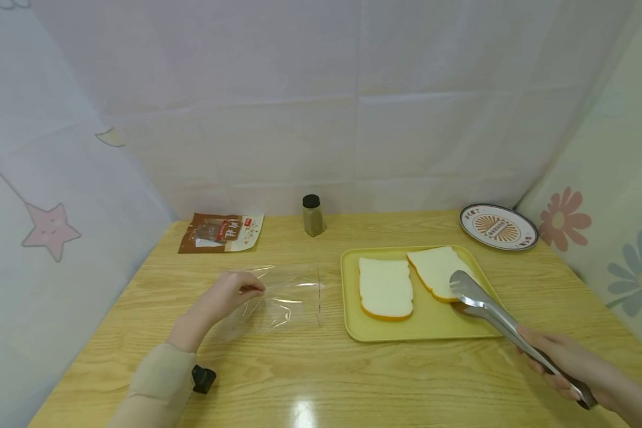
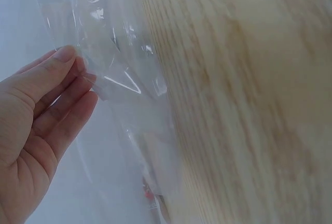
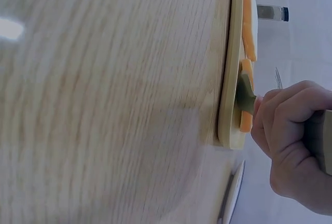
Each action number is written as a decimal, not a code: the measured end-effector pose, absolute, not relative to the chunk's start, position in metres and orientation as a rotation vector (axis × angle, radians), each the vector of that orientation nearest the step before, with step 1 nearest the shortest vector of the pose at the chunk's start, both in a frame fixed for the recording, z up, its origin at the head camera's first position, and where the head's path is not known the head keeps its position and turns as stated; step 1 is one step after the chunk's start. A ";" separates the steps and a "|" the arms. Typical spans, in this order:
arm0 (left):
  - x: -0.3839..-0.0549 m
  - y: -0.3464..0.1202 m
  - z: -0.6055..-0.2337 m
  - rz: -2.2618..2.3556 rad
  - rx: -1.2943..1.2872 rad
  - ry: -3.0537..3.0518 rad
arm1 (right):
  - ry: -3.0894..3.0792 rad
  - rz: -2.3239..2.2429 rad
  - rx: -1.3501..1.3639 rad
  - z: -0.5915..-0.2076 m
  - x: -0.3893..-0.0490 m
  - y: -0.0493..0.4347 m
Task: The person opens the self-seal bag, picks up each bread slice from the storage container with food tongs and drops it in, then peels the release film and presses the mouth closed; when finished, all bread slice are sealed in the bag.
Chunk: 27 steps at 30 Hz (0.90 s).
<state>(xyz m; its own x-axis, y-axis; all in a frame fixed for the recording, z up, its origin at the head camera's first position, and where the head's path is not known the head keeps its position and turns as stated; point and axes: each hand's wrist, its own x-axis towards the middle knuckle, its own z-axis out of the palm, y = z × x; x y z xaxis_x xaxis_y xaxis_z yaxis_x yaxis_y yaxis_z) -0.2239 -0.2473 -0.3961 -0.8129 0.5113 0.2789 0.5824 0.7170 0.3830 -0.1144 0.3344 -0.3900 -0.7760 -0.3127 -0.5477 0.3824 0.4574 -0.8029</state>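
Pinching a clear plastic bag point(image 1: 294, 297) just left of the yellow tray point(image 1: 433, 326), the person's left hand point(image 1: 222, 300) holds the thin film between thumb and fingertips. The right hand point(image 1: 567, 362) has its fingers curled round the metal tongs point(image 1: 505, 324), which reach in over the tray's near right corner. One end of the tongs lies on top of the right bread slice point(image 1: 433, 270); the other end is low by the slice's near edge, and how far under the bread it goes cannot be told. That slice sits turned at an angle on the right side of the tray, with the left bread slice point(image 1: 386, 288) just beside it. The bread looks light and soft, so a hard squeeze might dent it; a gentle hold at an edge, with metal above and below, seems best. The bag looks very light, floppy and a bit slippery, and may crumple, so a small pinch at its rim should do. The tongs look stiff and smooth, easy to hold by their long arms. Behind the tray to the left stands a little jar point(image 1: 313, 221), with a brown packet point(image 1: 214, 233) farther left, and a round plate point(image 1: 500, 228) lies past the tray's far right corner.
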 end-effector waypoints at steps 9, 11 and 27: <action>-0.224 -0.247 -0.399 -0.700 -0.881 -2.773 | 2.053 -1.368 0.036 -0.386 -0.138 0.329; -0.224 -0.247 -0.399 -0.695 -0.871 -2.780 | 2.050 -1.372 0.023 -0.385 -0.141 0.328; -0.227 -0.246 -0.400 -0.665 -0.882 -2.785 | 2.112 -1.351 0.052 -0.385 -0.152 0.318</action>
<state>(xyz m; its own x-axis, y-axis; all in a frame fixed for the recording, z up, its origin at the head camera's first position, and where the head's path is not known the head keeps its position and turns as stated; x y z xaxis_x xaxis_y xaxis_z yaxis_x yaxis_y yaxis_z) -0.2267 -0.2456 -0.3996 -0.8170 0.5123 0.2647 0.5767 0.7294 0.3680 -0.1524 0.3178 -0.3851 -0.8051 -0.2876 -0.5188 0.3504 0.4752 -0.8071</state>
